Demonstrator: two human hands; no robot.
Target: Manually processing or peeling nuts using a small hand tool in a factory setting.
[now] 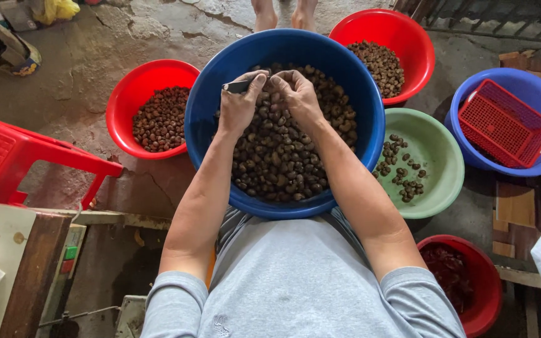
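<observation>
You look straight down at a large blue basin (208, 112) resting on your lap, filled with dark brown nuts (277, 156) in their shells. Both your hands meet over the far side of the pile. Your left hand (240, 103) is curled closed around a small dark tool (237, 87), whose end pokes out past your thumb. Your right hand (297, 94) is bent inward, fingertips pinched together on a single nut (268, 81) held just beside the tool; the two hands touch at the knuckles.

Other containers ring the blue basin on the cracked concrete floor (95, 56). To your left sits a red bowl (134, 84) holding reddish-brown nuts. At the far right, another red bowl (408, 37) holds lighter brown nuts. Just to the right of the blue basin, touching its rim, a pale green bowl (439, 156) carries a thin scatter of dark nuts. Further right, a second blue basin (533, 84) holds a red plastic mesh basket (505, 122), tilted. Near your right elbow, a smaller red bowl (489, 281) contains something dark red that is too shadowed to identify. A red plastic stool (14, 153) stands at your left. Someone's bare feet (283, 12) show at the top edge, beyond the basin.
</observation>
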